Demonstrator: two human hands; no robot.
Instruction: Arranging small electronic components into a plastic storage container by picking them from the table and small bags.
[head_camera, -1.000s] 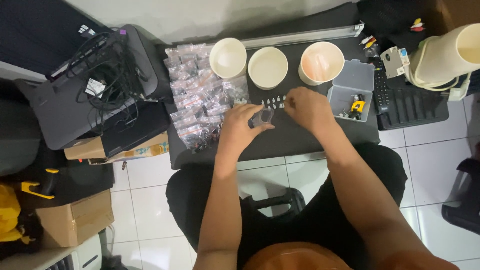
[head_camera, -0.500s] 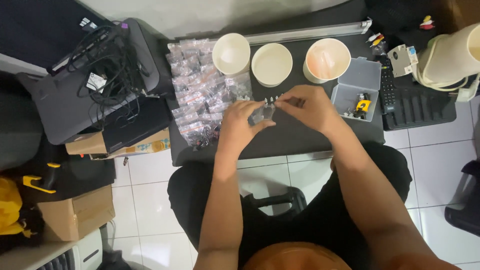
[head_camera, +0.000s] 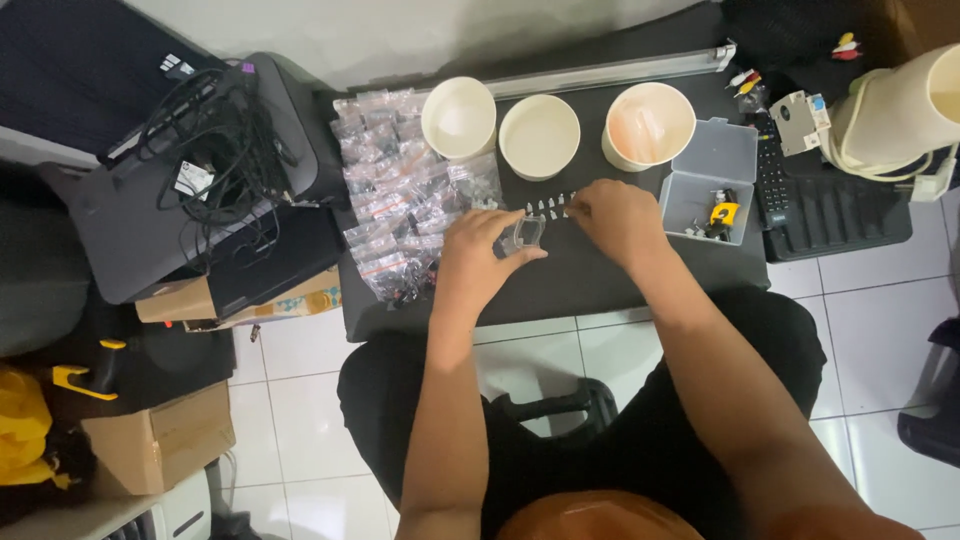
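My view is from above, and much is hard to read: the right hand (head_camera: 612, 222) lies knuckles up over the near end of a row of small pale parts (head_camera: 548, 207), so I cannot tell whether its fingers pinch one or only rest there. The parts themselves are too small to name. The left hand (head_camera: 478, 255) holds a small clear bag (head_camera: 524, 233) between thumb and fingers, which are curled close around its edge; the bag sits just below the row, between the two hands, with the right hand just beside it. All of this rests on a dark matte table (head_camera: 600, 285). To the left, touching the left hand's side, is a heap of clear bags (head_camera: 400, 200), glossy and crinkled, contents blurred. Behind the row stand three round cream paper cups (head_camera: 539, 136) (the rightmost shows something pinkish inside, unclear). Right of the right hand sits a square translucent plastic box (head_camera: 712, 170) with a yellow-and-black piece in its corner. A long pale tube (head_camera: 610, 72) runs along the table's far edge. At the far left, a dark machine under tangled black cables (head_camera: 215, 130) is partly cut off.
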